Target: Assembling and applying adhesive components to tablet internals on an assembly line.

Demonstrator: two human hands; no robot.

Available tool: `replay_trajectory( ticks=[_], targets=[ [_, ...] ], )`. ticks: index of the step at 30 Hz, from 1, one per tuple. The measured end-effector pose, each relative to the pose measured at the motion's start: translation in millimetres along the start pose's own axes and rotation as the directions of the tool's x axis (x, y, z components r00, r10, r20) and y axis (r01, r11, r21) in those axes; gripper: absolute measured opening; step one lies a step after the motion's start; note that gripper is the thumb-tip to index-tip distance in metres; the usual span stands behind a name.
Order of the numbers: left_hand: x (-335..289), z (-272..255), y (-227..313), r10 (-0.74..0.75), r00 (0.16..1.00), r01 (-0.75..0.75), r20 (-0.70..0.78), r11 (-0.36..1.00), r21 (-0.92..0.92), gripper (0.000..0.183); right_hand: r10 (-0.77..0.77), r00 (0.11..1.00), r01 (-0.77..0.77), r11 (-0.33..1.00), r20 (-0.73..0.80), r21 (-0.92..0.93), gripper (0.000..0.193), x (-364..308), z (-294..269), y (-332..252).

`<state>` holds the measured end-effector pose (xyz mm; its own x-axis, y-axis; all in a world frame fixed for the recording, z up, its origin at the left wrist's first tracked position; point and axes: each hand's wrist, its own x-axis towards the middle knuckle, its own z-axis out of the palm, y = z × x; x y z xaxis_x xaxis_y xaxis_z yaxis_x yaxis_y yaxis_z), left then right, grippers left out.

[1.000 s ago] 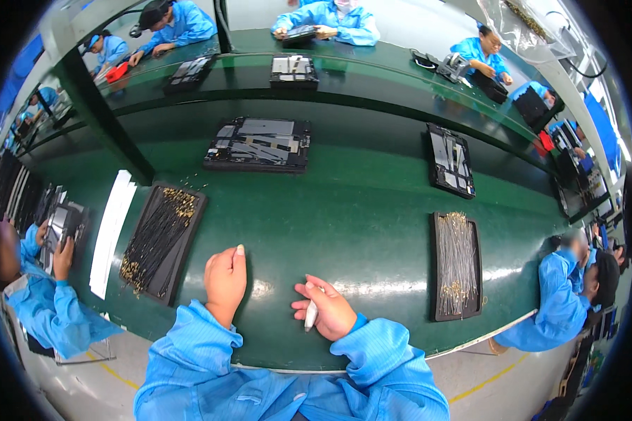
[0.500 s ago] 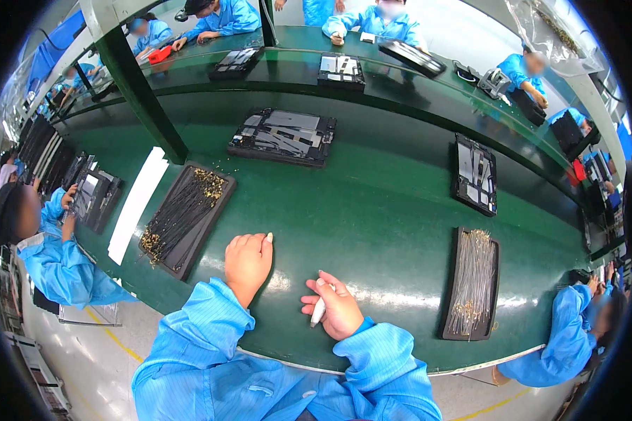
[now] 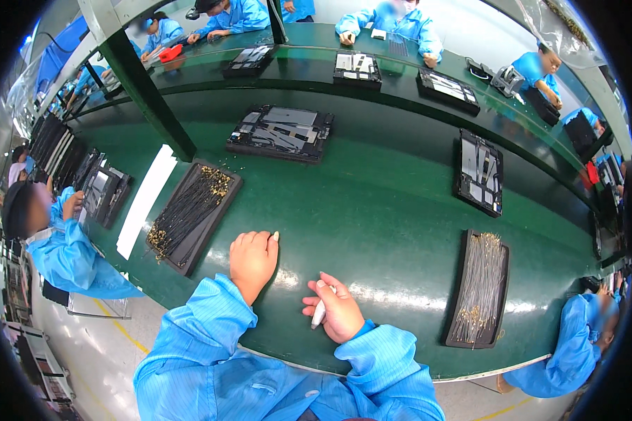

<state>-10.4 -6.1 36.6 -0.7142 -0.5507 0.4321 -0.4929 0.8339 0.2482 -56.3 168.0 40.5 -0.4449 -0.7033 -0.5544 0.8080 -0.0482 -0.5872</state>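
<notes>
My left hand (image 3: 253, 261) rests palm down on the green table, its fingers curled under. One fingertip has a pale tip; whatever might be under the fingers is hidden. To its right, my right hand (image 3: 340, 309) lies palm partly up, fingers bent round a short white pen-shaped tool (image 3: 319, 315). Beside my left hand, a dark tray (image 3: 202, 240) holds many black cables with gold-coloured ends. Farther right, another dark tray (image 3: 501, 309) carries a bundle of grey cables with gold-coloured ends. Neither hand touches these trays.
Open flat devices in black holders lie ahead (image 3: 281, 133) and at the right (image 3: 479, 172). A long white strip (image 3: 146, 201) lies left. A green post (image 3: 147, 95) rises before a raised shelf (image 3: 302, 74) bearing more devices. Co-workers in blue sit around.
Across the shelf, a co-worker's tilted device now lies flat, and that person's hand is beside it. The whole view has shifted slightly. My hands keep the same pose.
</notes>
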Motion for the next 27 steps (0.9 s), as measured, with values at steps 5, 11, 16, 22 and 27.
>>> replay_trajectory(
  ticks=[5, 11, 16, 22, 27],
  targets=[
    [-0.6, -0.7, 6.9, 0.002, 1.000, -0.002, -0.019, 1.000, 0.002, 0.018, -0.004, 1.000, 0.004, 1.000, -0.001, 0.000, 0.051, -3.1, -3.3, -3.8],
    [-3.0, -0.4, 15.1, 0.002, 1.000, -0.002, -0.019, 1.000, 0.000, 0.018, -0.015, 1.000, 0.015, 1.000, -0.007, -0.001, 0.049, -6.9, -11.4, -4.5],
    [-5.8, 2.1, 19.2, 0.001, 1.000, -0.001, -0.014, 1.000, -0.002, 0.018, -0.020, 1.000, 0.020, 1.000, -0.003, 0.000, 0.049, -8.6, -17.1, -4.4],
    [-6.6, 2.9, 27.1, 0.005, 1.000, -0.005, -0.016, 1.000, 0.002, 0.017, -0.015, 1.000, 0.015, 1.000, 0.003, -0.011, 0.050, -13.0, -21.9, -10.0],
    [-8.3, 6.4, 31.4, 0.016, 1.000, -0.016, -0.024, 1.000, 0.002, 0.017, -0.012, 1.000, 0.013, 0.999, 0.011, -0.030, 0.052, -16.9, -25.8, -15.0]
  ],
)
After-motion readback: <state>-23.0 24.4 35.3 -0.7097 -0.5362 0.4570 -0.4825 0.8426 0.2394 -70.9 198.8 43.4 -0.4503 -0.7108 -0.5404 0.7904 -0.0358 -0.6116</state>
